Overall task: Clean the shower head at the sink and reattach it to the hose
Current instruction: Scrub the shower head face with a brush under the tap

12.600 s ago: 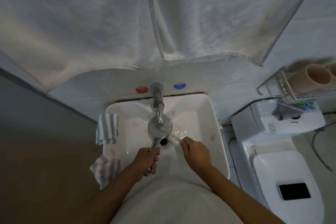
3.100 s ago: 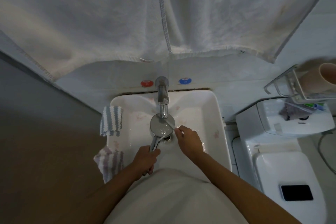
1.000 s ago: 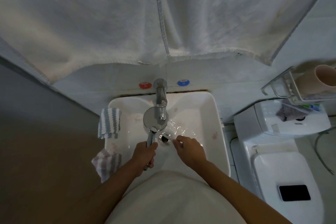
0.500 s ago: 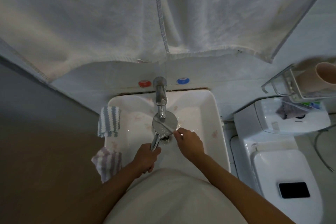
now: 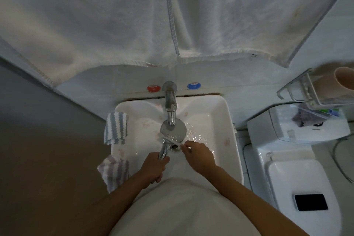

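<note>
Change: since half a second ago the shower head sits much as it did under the tap, and the brush tip has slid left across its near edge.
Left hand: fingers curled round the chrome handle of the shower head, gripping it low over the near part of the basin.
Right hand: pinching a thin white brush, which looks like a toothbrush; its tip lies against the near rim of the round head.
Shower head: held over the sink, round face directly below the spout of the faucet, handle running down toward the person.
Water: wet ripples glint in the basin to the right of the head.
Drain: just beside the handle, between the two hands.
Cloths: a grey-and-white striped cloth is draped on the sink's left rim; a purple striped cloth hangs off the near left corner.
Wall: a white towel hangs above; a red cap and a blue cap flank the faucet base.
Right side: a toilet with a dark phone on its lid.
</note>
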Motion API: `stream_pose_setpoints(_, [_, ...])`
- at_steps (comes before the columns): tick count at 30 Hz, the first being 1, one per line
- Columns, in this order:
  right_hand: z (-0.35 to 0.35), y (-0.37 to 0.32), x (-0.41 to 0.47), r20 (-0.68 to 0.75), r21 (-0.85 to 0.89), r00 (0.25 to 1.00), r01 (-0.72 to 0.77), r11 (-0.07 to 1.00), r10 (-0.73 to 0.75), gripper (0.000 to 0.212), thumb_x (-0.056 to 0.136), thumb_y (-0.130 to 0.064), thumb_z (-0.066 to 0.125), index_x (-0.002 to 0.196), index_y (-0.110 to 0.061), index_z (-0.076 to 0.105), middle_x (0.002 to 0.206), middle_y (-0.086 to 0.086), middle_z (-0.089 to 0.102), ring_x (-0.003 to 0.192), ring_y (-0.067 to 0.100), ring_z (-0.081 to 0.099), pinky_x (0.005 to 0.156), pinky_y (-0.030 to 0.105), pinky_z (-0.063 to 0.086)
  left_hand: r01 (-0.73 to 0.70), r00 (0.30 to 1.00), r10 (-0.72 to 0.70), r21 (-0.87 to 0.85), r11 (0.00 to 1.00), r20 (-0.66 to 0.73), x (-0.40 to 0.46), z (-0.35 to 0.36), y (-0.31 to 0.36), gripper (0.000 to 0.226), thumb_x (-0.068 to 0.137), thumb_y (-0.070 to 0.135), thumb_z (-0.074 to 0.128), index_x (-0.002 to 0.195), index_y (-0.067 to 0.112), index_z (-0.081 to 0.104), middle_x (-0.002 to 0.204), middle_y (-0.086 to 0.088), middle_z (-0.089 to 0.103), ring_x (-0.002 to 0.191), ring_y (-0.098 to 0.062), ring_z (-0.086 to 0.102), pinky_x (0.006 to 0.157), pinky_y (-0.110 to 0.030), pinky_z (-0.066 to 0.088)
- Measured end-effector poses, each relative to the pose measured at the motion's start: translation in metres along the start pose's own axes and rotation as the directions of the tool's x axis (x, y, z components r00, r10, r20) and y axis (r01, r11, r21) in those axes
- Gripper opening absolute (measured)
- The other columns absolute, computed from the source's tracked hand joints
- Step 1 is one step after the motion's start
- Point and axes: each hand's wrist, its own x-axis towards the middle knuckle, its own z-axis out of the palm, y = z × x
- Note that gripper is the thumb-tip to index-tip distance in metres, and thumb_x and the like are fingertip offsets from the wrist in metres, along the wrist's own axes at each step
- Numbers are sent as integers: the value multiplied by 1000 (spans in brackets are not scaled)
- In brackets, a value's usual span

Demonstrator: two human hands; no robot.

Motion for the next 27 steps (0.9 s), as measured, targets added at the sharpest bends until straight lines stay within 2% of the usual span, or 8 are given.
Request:
stream_pose_setpoints(4, [-4, 7, 7, -113, 27, 990, -84, 996, 86, 34, 102, -41, 39, 83, -18, 54, 79, 6, 63, 76, 30, 56, 62, 33, 36, -4, 1000, 4, 24, 1000, 15, -2, 3, 0, 29, 93, 28, 53, 70, 14, 44, 53, -7, 46, 30, -19, 42, 35, -15, 24])
stream_pose_setpoints(9, [3, 9, -1, 17, 66, 999, -31, 997, 30, 33, 99, -42, 47, 72, -22, 51, 67, 0, 56, 65, 25, 51, 58, 31, 35, 30, 1000, -30, -50, 998, 8, -1, 0, 0, 28, 94, 28, 54, 72, 13, 47, 53, -5, 47, 32, -17, 41, 38, -16, 25])
stream_pose_setpoints(13, [0, 15, 9, -128, 116, 986, -93, 989, 108, 34, 102, -40, 41, 75, -19, 47, 69, 4, 55, 72, 33, 55, 61, 37, 38, 34, 999, -33, -63, 997, 16, 0, 0, -1, 28, 92, 29, 55, 71, 14, 47, 54, -6, 47, 35, -18, 42, 41, -19, 26])
stream_pose_setpoints(15, [1, 14, 9, -83, 146, 993, -77, 986, 89, 35, 101, -39, 44, 75, -17, 51, 68, 3, 55, 70, 30, 54, 62, 37, 41, 42, 999, -41, -88, 995, 17, 1, 1, -2, 27, 92, 29, 56, 71, 13, 48, 56, -7, 47, 35, -18, 43, 41, -19, 27])
stream_pose_setpoints(18, [7, 12, 3, 57, 135, 997, -55, 989, 48, 36, 97, -42, 49, 68, -20, 53, 69, 2, 59, 67, 25, 54, 60, 32, 40, 67, 998, -68, -149, 987, 3, 3, -2, -3, 23, 93, 28, 56, 76, 12, 51, 58, -5, 48, 36, -17, 42, 42, -18, 26])
stream_pose_setpoints(20, [6, 14, 4, 12, 116, 998, -69, 991, 68, 37, 98, -42, 48, 66, -23, 49, 68, 0, 56, 68, 26, 53, 59, 32, 37, 72, 997, -73, -154, 985, 0, 3, -3, -4, 23, 93, 28, 56, 77, 12, 51, 59, -5, 48, 36, -17, 42, 41, -17, 25])
stream_pose_setpoints(23, [2, 18, 11, -82, 180, 990, -97, 979, 113, 32, 101, -37, 43, 76, -19, 51, 71, 2, 56, 74, 32, 57, 64, 37, 42, 69, 998, -68, -143, 987, 15, 2, -2, -5, 23, 93, 29, 56, 77, 13, 51, 58, -4, 48, 35, -17, 42, 41, -16, 24])
stream_pose_setpoints(27, [10, 17, 4, 47, 170, 999, -22, 985, 14, 36, 97, -40, 50, 74, -14, 58, 73, 6, 65, 70, 28, 59, 67, 38, 49, 91, 996, -93, -201, 975, 4, 4, -5, -9, 25, 93, 31, 57, 77, 13, 52, 57, -4, 48, 38, -17, 42, 43, -18, 26])
